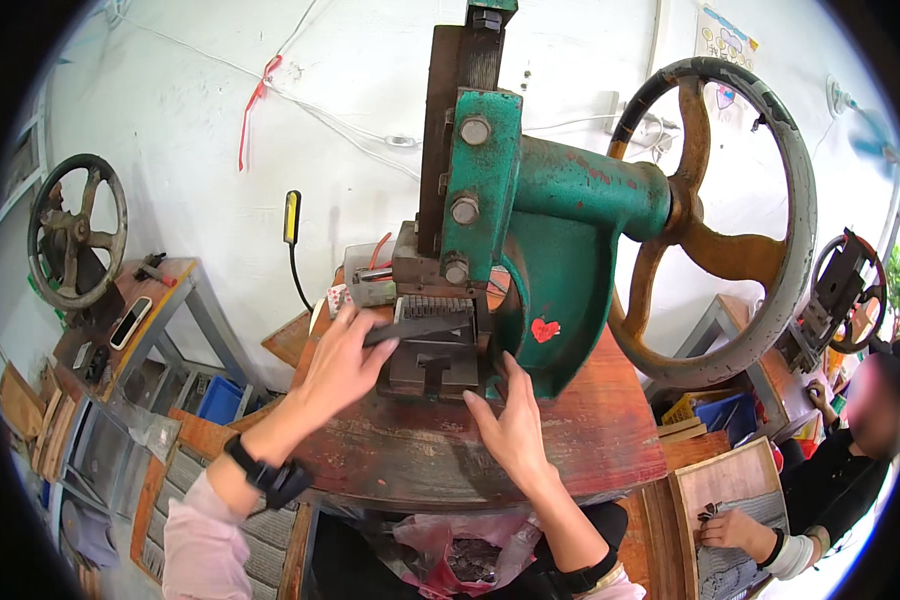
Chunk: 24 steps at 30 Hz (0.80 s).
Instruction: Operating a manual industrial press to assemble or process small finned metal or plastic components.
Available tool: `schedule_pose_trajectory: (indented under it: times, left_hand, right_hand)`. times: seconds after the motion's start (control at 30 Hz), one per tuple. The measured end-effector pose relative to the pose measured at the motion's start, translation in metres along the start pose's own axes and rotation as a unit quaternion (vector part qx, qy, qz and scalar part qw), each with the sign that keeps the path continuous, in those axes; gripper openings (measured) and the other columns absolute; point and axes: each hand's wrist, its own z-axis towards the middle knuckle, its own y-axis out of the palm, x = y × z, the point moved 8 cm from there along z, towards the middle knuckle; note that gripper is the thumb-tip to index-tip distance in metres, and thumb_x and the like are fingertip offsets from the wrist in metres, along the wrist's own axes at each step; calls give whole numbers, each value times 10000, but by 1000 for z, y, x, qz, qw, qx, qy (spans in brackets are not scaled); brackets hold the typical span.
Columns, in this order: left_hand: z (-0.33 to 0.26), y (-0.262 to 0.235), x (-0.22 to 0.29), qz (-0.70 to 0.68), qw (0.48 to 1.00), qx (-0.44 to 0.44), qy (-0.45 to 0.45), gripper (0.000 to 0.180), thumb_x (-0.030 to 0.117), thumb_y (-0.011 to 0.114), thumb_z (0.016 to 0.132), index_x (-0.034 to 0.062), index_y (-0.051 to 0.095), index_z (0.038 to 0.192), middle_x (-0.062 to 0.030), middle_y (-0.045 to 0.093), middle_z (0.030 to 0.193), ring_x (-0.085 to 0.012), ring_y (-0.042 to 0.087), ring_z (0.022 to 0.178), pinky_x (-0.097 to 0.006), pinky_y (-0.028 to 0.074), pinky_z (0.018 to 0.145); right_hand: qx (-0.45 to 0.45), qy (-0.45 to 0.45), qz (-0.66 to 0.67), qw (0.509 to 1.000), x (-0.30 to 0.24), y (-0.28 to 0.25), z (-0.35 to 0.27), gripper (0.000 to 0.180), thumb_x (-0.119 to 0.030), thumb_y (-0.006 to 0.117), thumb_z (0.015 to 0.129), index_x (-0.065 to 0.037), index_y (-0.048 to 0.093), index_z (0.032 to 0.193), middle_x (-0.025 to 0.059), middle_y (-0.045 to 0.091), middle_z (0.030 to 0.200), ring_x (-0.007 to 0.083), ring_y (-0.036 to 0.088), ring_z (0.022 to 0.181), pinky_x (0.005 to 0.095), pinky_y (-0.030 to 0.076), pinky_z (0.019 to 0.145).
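Note:
A green hand press [570, 180] with a large spoked handwheel [798, 250] stands on a red-brown wooden table [580, 455]. Under its ram sits a dark metal die block [460, 375] with a slot in its front part. Between thumb and fingers, my left hand [345, 362] pinches a dark flat strip [425, 328] that reaches across the block. A row of small ridged metal pieces [435, 307] shows just behind the strip. My right hand [515, 425] is at the block's front right corner, fingers apart and holding nothing visible.
A clear plastic bag of dark pieces [473, 560] is at my lap. Wooden trays of grey strips stand left [185, 500] and right [735, 515]. A co-worker's hand [735, 530] is over the right tray. A yellow lamp [292, 218] stands behind the table.

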Motion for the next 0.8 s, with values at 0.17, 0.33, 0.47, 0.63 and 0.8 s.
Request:
schedule_pose_trajectory:
  times: [0.17,0.33,0.47,0.63,0.8]
  left_hand:
    - [39,16,-21,112,986,-72,-100,468,343,662,821,-8,554,1110,-227,506,1169,-384,486,1066,-438,411,897]
    - [39,41,-24,265,957,-96,-70,605,496,553,862,80,499,1299,-227,403,1361,-419,281,1284,-564,261,1001]
    - [39,42,-23,244,963,-68,-92,544,486,541,878,96,553,1258,-229,381,1387,-419,249,1311,-577,229,1018]
    - [35,42,-24,215,968,-69,-108,529,481,548,875,101,570,1242,-216,392,1387,-413,249,1314,-563,222,1027]
    - [29,33,-35,196,970,-77,-122,532,470,563,868,106,558,1257,-208,390,1393,-417,247,1318,-561,222,1035]
  right_hand:
    - [-17,-76,-94,993,-16,-43,-17,691,-112,693,793,104,308,1325,315,414,1256,444,428,1180,446,387,985]
    - [2,-54,-121,991,-12,-109,-23,643,-92,688,791,59,356,1320,272,443,1243,419,464,1143,440,413,945]
    - [22,-108,-158,981,-38,-141,-21,592,-56,672,795,39,390,1307,257,461,1234,411,479,1127,432,421,932]
    - [96,-242,-248,933,-100,-184,-10,479,18,678,761,26,519,1212,226,525,1191,369,534,1092,401,454,905]
    - [289,-403,-521,694,-174,-221,43,391,-39,650,802,-3,555,1179,187,570,1170,343,554,1090,410,462,886]
